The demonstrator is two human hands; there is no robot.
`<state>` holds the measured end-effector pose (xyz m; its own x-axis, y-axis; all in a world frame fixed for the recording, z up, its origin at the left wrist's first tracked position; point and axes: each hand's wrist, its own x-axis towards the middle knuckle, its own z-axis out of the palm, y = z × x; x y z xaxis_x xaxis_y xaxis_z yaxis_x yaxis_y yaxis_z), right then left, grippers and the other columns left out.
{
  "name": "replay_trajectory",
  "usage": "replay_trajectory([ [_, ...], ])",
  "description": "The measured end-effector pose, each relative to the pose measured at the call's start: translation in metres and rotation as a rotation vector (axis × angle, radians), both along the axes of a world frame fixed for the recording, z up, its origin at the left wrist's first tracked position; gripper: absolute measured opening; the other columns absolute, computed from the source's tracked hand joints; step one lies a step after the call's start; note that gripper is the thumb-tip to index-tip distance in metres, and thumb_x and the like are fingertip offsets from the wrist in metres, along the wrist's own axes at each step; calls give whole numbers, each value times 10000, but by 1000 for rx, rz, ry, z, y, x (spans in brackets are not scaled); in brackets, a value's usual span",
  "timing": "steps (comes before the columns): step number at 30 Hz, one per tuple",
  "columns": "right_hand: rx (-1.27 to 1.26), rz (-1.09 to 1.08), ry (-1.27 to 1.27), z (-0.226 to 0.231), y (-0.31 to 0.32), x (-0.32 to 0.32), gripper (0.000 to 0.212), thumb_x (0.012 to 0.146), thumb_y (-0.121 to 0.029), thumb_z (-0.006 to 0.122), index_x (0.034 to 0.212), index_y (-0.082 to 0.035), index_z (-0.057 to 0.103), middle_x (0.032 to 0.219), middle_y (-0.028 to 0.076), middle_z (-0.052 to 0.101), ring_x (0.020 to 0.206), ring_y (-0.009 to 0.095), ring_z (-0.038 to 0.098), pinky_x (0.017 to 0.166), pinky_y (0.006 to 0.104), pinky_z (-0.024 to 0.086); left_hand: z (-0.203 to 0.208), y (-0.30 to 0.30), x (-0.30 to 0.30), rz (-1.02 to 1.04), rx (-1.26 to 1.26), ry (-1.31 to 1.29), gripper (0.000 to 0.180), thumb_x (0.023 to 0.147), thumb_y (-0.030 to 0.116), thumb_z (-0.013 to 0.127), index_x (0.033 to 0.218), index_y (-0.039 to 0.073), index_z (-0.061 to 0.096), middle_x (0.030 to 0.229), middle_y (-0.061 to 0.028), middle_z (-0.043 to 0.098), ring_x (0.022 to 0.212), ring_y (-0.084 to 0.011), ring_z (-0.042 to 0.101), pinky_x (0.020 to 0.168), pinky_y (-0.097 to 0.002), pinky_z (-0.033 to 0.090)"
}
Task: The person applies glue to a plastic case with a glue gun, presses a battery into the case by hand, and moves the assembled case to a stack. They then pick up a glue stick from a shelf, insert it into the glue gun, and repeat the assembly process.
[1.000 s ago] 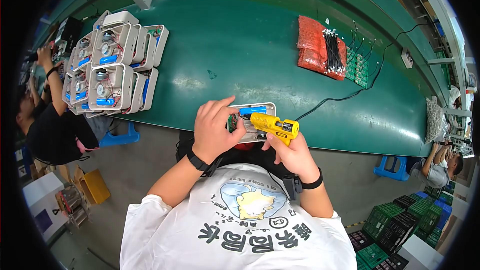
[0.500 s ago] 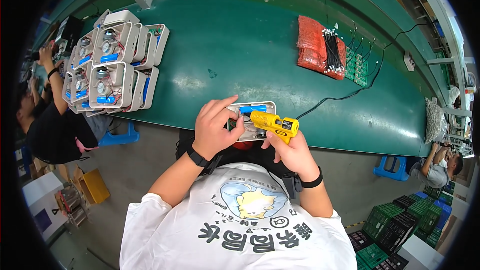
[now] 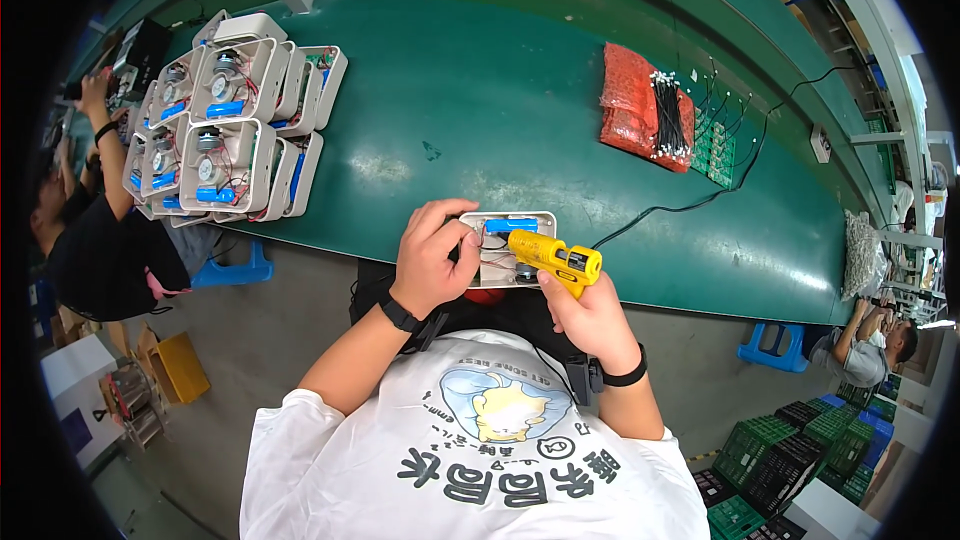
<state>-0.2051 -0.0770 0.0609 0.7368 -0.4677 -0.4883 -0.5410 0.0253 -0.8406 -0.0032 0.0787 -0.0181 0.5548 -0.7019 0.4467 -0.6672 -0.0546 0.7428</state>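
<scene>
A white plastic housing [image 3: 552, 224] sits at the table's near edge in front of me. Inside it lie a blue cylindrical battery [image 3: 511, 225], thin wires and a dark round part near the lower right corner. My left hand [image 3: 430, 258] is closed on the housing's left side, thumb against the rim. In my right hand [image 3: 592, 316] is a yellow glue gun [image 3: 548, 254], gripped by its handle. Its nozzle end points left and hangs over the housing's interior, hiding part of the wiring. Whether the tip touches anything cannot be made out.
Stacked white housings [image 3: 240, 155] with batteries and speakers fill the table's left. Red bubble-wrap [image 3: 628, 100], a bundle of black cables [image 3: 668, 115] and green circuit boards [image 3: 714, 150] lie at the far right. A black cord [image 3: 690, 202] crosses the right side. A co-worker [image 3: 105, 230] works at left.
My left thumb and fingers have moved from over the housing's inside to its left side. The glue gun stays over the housing, slightly shifted. The whole view has shifted a little.
</scene>
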Motion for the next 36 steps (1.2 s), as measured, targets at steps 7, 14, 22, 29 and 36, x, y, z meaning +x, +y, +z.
replay_trajectory([
  [7, -59, 2, -89, 4, 4, 13, 302, 1122, -205, 682, 1330, 12, 720, 955, 68, 794, 607, 71, 623, 501, 248, 521, -11, 4, -1, -63, -1, 82, 109, 923, 112, 759, 943, 23, 699, 1286, -167, 711, 1040, -375, 703, 963, -453, 565],
  [14, 136, -91, -267, -8, -19, -13, 336, 1142, -228, 636, 1349, 33, 680, 1080, 133, 796, 600, 111, 638, 512, 280, 543, 31, 9, 0, -132, 93, 123, 695, 776, 249, 946, 1318, 13, 581, 1532, -252, 506, 1250, -436, 644, 1066, -469, 571],
  [22, 293, -510, -640, -66, -50, -61, 250, 1156, -244, 585, 1183, 4, 612, 1132, 227, 739, 565, 187, 609, 556, 352, 569, 28, -33, 45, -148, 272, 85, 1038, 694, 256, 1028, 1505, -29, 445, 1635, -271, 352, 1393, -470, 573, 1114, -515, 569],
  [29, 166, -456, -675, -82, -50, -62, 266, 1157, -266, 581, 1145, -2, 605, 1127, 235, 728, 579, 186, 607, 569, 378, 569, -6, -123, 114, 292, 58, 77, 1020, 804, 128, 964, 1621, 20, 362, 1712, -277, 282, 1343, -435, 644, 1056, -470, 605],
  [36, 195, -462, -645, -94, -55, -75, 255, 1163, -249, 571, 1138, 1, 612, 1102, 213, 716, 576, 175, 596, 549, 369, 554, 61, -71, 94, -103, -99, 128, 54, 970, 35, 849, 1022, 25, 842, 880, -91, 805, 856, -194, 801, 793, -316, 627],
])
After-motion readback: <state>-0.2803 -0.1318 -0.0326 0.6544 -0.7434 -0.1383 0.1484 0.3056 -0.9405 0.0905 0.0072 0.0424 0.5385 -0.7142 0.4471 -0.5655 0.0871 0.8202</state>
